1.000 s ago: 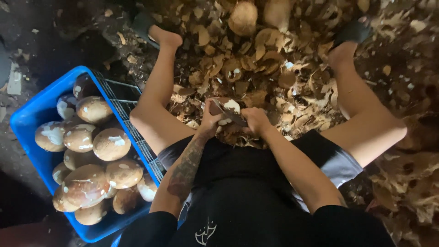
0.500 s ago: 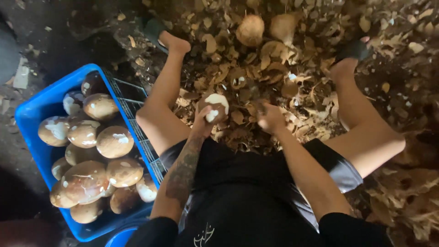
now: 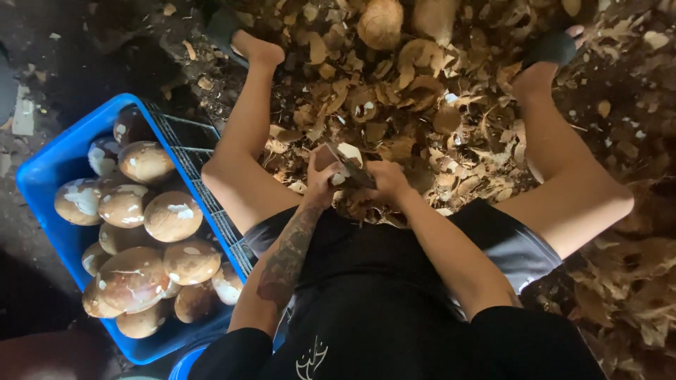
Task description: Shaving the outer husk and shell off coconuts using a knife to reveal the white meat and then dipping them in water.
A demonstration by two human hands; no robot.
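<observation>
Brown-and-white coconut (image 3: 346, 156) | you are holding it between your knees, just above your lap | left hand (image 3: 320, 176) is gripping its left side | right hand (image 3: 384, 179) is pressing a blade (image 3: 350, 171) across it, slanting down-right | both hands are touching it, equally near

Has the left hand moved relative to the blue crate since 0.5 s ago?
Yes. The left hand, gripping the coconut, has dropped lower and closer to the person's body, nearer the right hand, judged against the blue crate.
</observation>
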